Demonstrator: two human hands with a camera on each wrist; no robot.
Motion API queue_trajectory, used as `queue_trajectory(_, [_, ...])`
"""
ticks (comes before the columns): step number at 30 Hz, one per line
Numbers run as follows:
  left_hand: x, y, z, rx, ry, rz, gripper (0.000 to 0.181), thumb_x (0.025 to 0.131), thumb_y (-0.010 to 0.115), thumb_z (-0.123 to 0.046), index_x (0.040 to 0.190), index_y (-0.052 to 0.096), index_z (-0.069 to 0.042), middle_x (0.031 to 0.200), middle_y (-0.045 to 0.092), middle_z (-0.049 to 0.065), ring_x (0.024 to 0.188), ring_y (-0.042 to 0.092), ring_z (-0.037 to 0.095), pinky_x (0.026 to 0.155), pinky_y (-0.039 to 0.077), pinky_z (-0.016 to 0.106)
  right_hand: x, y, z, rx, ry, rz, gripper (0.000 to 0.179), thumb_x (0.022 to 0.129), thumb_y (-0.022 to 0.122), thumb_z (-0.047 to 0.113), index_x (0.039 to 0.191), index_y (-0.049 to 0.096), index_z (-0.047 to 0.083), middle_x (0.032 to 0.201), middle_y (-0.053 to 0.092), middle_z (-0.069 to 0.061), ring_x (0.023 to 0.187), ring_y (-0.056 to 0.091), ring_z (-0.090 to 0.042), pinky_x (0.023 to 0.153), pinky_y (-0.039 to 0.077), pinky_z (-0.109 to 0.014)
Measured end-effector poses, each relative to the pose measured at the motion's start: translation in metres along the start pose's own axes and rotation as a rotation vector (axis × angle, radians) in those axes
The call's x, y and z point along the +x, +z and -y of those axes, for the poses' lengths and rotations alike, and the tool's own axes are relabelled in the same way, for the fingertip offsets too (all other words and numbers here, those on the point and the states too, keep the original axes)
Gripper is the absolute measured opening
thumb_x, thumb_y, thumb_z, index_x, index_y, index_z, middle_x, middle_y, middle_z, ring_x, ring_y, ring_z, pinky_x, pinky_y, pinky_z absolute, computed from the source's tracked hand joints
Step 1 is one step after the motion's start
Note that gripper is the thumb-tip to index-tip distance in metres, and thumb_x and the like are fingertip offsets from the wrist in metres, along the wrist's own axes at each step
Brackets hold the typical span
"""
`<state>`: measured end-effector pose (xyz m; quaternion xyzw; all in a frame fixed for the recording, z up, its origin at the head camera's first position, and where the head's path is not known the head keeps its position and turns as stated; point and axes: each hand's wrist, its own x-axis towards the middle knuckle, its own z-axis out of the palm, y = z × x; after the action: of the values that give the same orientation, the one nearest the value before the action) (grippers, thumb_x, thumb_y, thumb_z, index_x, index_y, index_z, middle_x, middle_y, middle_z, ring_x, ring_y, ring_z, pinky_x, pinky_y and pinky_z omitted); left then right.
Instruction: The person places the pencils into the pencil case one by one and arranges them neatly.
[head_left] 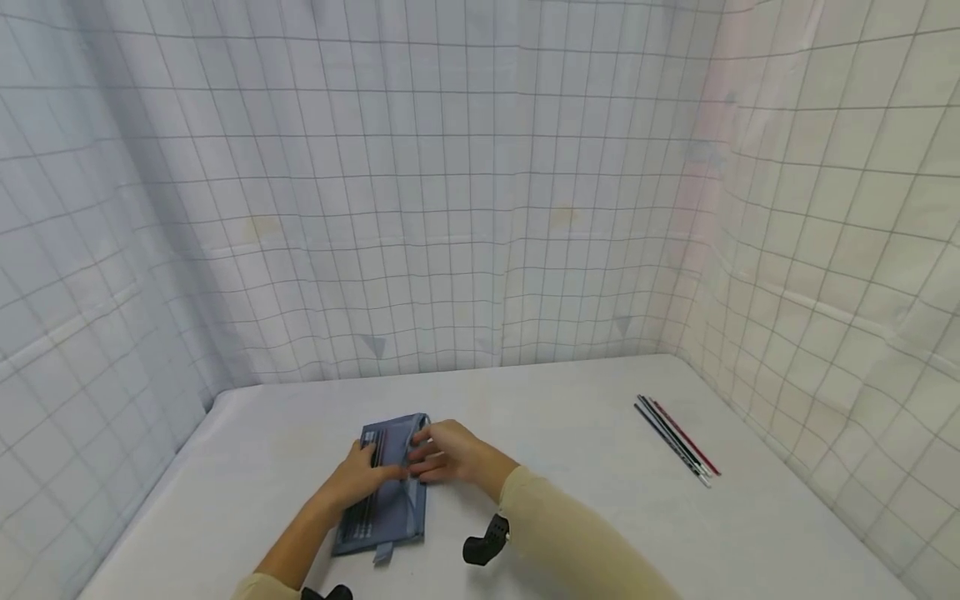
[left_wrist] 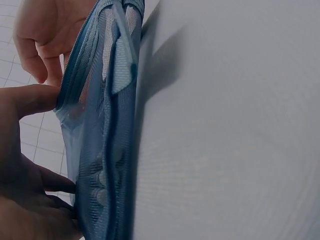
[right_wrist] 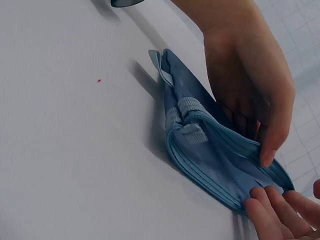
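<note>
A blue mesh zip pouch (head_left: 393, 508) lies on the white table with its zipped side gaping. My left hand (head_left: 358, 477) lies across its top and holds up the upper zip edge (right_wrist: 235, 140), thumb on that edge and fingers against the mesh. My right hand (head_left: 450, 454) is at the pouch's right side. In the right wrist view its fingertips (right_wrist: 260, 200) touch the mouth near the lower zip edge (right_wrist: 200, 177), loosely bent. Between the two edges the opening is wide. Dark strips or contents show through the mesh under my left hand, too unclear to tell.
Several pencils (head_left: 675, 437), dark, red and white, lie in a loose bundle at the table's right. A fabric pull tab (head_left: 383, 553) sticks out from the pouch's near end. Checked white curtains (head_left: 480, 208) enclose the table (head_left: 540, 417) at the back and sides.
</note>
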<state>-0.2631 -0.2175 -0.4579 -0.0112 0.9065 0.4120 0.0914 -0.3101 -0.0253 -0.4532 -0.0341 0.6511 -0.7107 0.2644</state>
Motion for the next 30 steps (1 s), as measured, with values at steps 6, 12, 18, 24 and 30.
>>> queue_trajectory(6, [0.000, 0.002, 0.002, 0.039, 0.006, 0.007, 0.109, 0.089, 0.072, -0.050, 0.152, 0.021, 0.021, 0.158, -0.002, 0.047, 0.142, 0.010, 0.068, 0.111, 0.020, 0.076, -0.007, -0.014, 0.008, -0.190, -0.046, 0.036, 0.035, 0.104, 0.059, 0.020, 0.131, 0.065, -0.003, 0.109, 0.073, -0.014, 0.098, 0.073, -0.031, 0.084, 0.060, -0.046])
queue_trajectory(12, [0.000, 0.003, 0.000, 0.074, 0.019, 0.003, 0.108, 0.088, 0.073, -0.050, 0.151, 0.022, 0.022, 0.158, -0.003, 0.047, 0.142, 0.010, 0.067, 0.111, 0.019, 0.077, -0.012, -0.027, 0.015, -0.300, -0.075, 0.050, 0.037, 0.103, 0.063, 0.022, 0.132, 0.066, -0.002, 0.110, 0.074, -0.014, 0.098, 0.074, -0.032, 0.084, 0.060, -0.047])
queue_trajectory(18, [0.000, 0.002, 0.000, 0.085, 0.010, 0.001, 0.108, 0.089, 0.072, -0.050, 0.151, 0.023, 0.022, 0.157, -0.001, 0.048, 0.143, 0.010, 0.067, 0.112, 0.018, 0.075, -0.018, -0.041, 0.021, -0.341, -0.081, 0.075, 0.036, 0.102, 0.064, 0.019, 0.130, 0.067, -0.003, 0.108, 0.073, -0.012, 0.099, 0.073, -0.031, 0.087, 0.059, -0.048])
queue_trajectory(24, [0.001, 0.002, 0.000, 0.103, 0.001, -0.012, 0.107, 0.089, 0.072, -0.051, 0.151, 0.024, 0.022, 0.156, 0.001, 0.049, 0.142, 0.012, 0.067, 0.112, 0.019, 0.074, -0.024, -0.057, 0.026, -0.383, -0.078, 0.083, 0.036, 0.101, 0.065, 0.017, 0.131, 0.067, -0.003, 0.108, 0.073, -0.011, 0.102, 0.072, -0.031, 0.088, 0.058, -0.048])
queue_trajectory(30, [0.004, 0.002, 0.003, 0.068, -0.003, -0.010, 0.106, 0.090, 0.073, -0.049, 0.152, 0.024, 0.020, 0.158, 0.000, 0.047, 0.143, 0.010, 0.066, 0.113, 0.016, 0.073, -0.031, -0.074, 0.030, -0.406, -0.074, 0.067, 0.038, 0.098, 0.068, 0.014, 0.132, 0.066, -0.003, 0.109, 0.073, -0.010, 0.103, 0.072, -0.029, 0.090, 0.058, -0.047])
